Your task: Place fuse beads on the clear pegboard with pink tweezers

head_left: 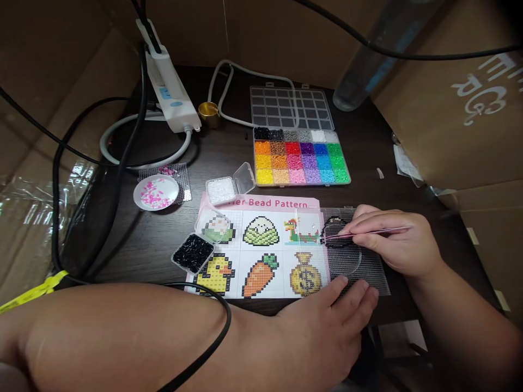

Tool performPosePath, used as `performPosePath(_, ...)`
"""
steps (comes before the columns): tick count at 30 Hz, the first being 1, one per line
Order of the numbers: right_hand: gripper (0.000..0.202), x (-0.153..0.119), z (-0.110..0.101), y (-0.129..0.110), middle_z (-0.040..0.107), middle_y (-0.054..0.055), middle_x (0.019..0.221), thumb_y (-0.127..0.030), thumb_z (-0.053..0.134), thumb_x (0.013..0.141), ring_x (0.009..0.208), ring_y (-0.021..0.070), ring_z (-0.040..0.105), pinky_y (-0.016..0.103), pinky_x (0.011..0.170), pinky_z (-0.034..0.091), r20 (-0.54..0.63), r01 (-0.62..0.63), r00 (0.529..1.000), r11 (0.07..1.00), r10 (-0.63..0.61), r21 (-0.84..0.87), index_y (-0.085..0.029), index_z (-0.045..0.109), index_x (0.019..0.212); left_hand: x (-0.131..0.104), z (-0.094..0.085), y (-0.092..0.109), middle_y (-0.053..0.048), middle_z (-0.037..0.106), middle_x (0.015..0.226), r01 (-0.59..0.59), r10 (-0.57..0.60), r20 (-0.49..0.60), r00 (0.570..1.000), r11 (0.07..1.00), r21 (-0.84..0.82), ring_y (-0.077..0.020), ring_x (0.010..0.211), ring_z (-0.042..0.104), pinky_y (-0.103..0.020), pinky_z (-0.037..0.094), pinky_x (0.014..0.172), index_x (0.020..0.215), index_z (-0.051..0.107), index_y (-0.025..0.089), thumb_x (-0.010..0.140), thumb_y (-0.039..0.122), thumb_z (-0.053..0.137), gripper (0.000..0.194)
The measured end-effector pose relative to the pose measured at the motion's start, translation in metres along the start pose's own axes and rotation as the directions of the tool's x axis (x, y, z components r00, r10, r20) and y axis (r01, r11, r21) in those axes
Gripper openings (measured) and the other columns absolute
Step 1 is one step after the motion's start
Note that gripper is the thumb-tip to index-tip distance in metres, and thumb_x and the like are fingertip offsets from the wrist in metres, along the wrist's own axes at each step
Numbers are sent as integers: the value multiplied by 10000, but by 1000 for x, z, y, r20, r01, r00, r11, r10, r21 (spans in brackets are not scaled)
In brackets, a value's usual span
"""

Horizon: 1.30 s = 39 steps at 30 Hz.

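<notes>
My right hand (392, 239) is closed on pink tweezers (368, 233), their tips at black beads (322, 239) on a clear pegboard (371, 267). The beads form a curved line, partly hidden by the hand. My left hand (330, 321) lies with its fingers stretched over the board's near edge. Under the board's left part is a printed bead pattern sheet (261, 218) with small pictures, among them a carrot and a money bag. A small open box of black beads (193, 252) rests on the sheet's left side, and an open box of white beads (221, 190) sits at its top edge.
Behind the sheet lies an open sorting case of coloured beads (302, 158). A white dish (156, 191) of pink and white beads is at left. A power strip (174, 92), a gold cup (210, 114) and a grey cable stand farther back. A black cable crosses my left forearm. Cardboard walls surround the table.
</notes>
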State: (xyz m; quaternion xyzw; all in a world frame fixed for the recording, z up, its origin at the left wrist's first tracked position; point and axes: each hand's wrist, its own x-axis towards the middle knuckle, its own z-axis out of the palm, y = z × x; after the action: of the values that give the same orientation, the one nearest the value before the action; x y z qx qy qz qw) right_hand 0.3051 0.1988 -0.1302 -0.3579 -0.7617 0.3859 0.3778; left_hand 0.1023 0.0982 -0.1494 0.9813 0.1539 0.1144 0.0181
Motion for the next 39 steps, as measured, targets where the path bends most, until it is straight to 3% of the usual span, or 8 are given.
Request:
performPosePath(23, 308, -1, 0, 2, 787, 17, 872, -73, 733, 779, 740, 194, 698, 353, 637, 540, 27, 2, 1000, 1000, -2, -21, -322, 790, 952, 0, 2, -1, -128, 458, 1517, -8, 8, -12, 1000, 1000, -1, -318, 1416, 413, -507, 226, 1153, 1214, 697, 281, 877, 395, 525, 396)
performPosePath(39, 222, 0, 1, 1, 786, 26, 851, -133, 737, 795, 718, 201, 694, 359, 618, 548, -13, -19, 1000, 1000, 19, -19, -312, 795, 912, -1, -2, -3, -130, 435, 1533, -16, 16, 22, 1000, 1000, -9, -303, 1427, 399, -488, 247, 1150, 1239, 684, 267, 903, 362, 488, 400)
